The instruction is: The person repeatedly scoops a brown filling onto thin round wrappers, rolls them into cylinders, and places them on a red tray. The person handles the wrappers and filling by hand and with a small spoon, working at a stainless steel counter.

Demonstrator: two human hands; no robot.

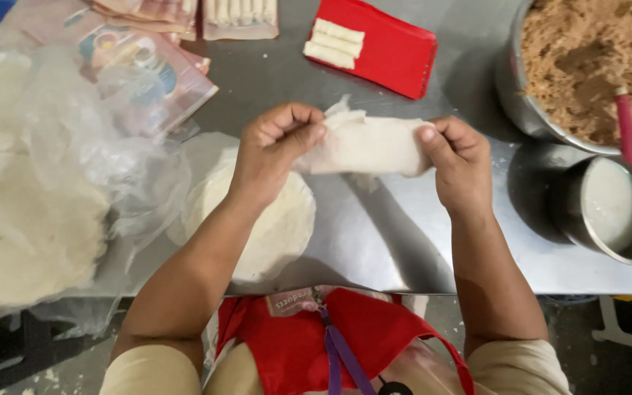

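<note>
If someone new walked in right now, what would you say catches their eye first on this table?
First, the rolled white wrapper held at the centre above the steel table, its ends pinched by the left hand and the right hand. Next, the red tray with finished rolls at the top, and the large pot of brown filling at the top right.

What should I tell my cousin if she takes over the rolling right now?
Left hand and right hand pinch opposite ends of one pale, soft rolled wrapper above the steel table.
Stack of round white wrappers lies under the left forearm.
Done: three finished white rolls on the flat red tray.
Left: the roll in hand is not yet set down; brown crumbly filling in the big metal bowl and the small pot of white liquid sit at right.
</note>
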